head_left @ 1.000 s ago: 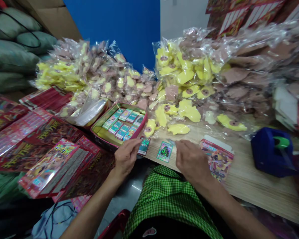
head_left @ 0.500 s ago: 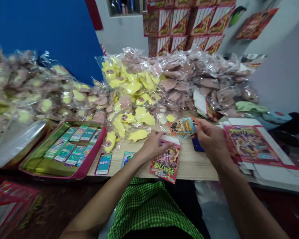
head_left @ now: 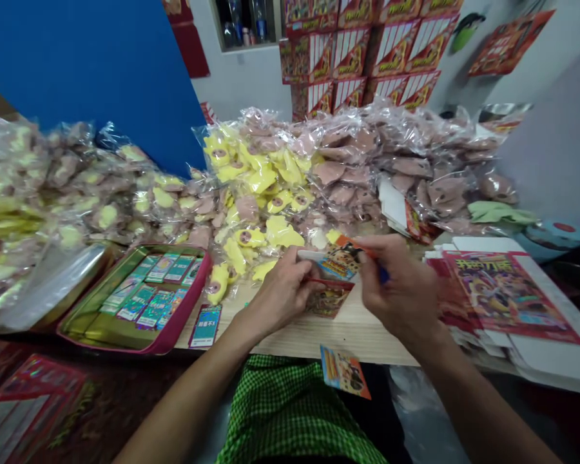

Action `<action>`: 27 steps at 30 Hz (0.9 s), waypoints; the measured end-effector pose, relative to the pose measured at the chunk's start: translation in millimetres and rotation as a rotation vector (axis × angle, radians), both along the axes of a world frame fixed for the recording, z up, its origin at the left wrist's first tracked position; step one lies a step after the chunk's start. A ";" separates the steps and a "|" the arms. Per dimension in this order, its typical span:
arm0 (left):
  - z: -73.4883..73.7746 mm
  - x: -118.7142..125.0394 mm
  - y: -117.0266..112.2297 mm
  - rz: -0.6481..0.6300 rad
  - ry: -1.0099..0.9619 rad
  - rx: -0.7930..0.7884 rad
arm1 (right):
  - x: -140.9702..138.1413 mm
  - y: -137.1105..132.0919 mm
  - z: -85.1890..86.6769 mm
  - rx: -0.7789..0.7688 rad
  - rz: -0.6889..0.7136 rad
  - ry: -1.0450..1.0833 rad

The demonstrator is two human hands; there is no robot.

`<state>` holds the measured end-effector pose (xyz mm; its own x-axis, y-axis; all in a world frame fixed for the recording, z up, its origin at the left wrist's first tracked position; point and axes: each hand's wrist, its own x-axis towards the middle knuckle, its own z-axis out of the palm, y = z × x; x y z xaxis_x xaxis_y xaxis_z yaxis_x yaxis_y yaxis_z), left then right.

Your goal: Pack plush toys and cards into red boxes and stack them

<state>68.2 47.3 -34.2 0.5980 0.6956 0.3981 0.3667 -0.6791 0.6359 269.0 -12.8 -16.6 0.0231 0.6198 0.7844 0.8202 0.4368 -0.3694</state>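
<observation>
My left hand is closed round a small red printed box, tilted, with a white flap at its top. Colourful orange-and-blue cards are pinched in my right hand, right up against the box's open end. Whether the cards are partly inside it, I cannot tell. Another orange-and-blue card shows at the table's front edge, above my lap. A dark blue item is mostly hidden by my right fingers. Left of my hands lies a teal card on the wooden table.
A pink-rimmed tin holding several teal cards stands at the left. Bagged yellow toys and pinkish bagged toys are heaped behind. Flattened red-and-white boxes are stacked at the right. Printed boxes hang on the wall.
My left hand has lifted and tilted the red box. My right hand has brought the cards left to its opening. An orange-and-blue card has appeared at the table's front edge.
</observation>
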 end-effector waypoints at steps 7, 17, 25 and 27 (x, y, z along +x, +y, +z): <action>-14.2 -8.2 25.3 0.064 0.043 -0.050 | -3.8 37.3 -12.1 -0.085 0.039 -0.161; -19.2 -15.7 17.8 -0.027 -0.093 0.053 | -10.4 24.8 21.9 -0.037 0.029 -0.358; -24.6 -13.2 14.0 0.049 -0.203 0.076 | -10.6 4.6 7.9 -0.137 0.158 -0.444; -28.1 -16.7 16.2 0.085 -0.213 0.075 | -14.3 -27.0 -7.6 -0.171 0.199 -0.361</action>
